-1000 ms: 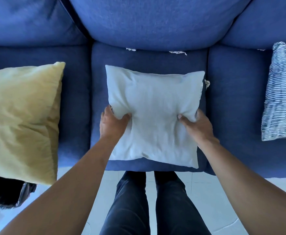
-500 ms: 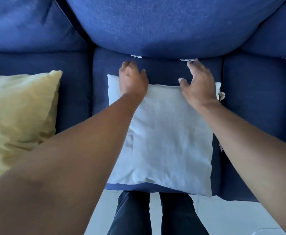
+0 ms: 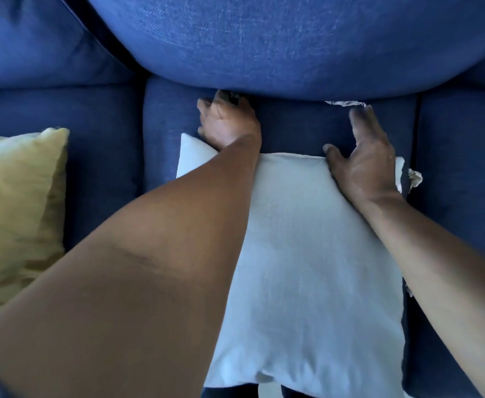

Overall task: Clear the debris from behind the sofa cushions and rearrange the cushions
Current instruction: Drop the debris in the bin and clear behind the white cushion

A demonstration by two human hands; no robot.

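A white cushion lies flat on the middle seat of the blue sofa. My left hand is past the cushion's far edge, its fingertips curled into the crease under the middle back cushion; anything under them is hidden. My right hand rests with fingers spread on the cushion's far right corner, fingertips just short of a crumpled white scrap sticking out of the crease. Another pale scrap sits in the seat gap beside the white cushion.
A yellow cushion lies on the left seat. Blue back cushions run along the top, left and right. My forearms cross much of the near view and hide the sofa's front edge.
Both hands let go of the white cushion's sides and reached forward over it to the crease under the back cushion. The view moved closer; the left hand now covers the small white scrap.
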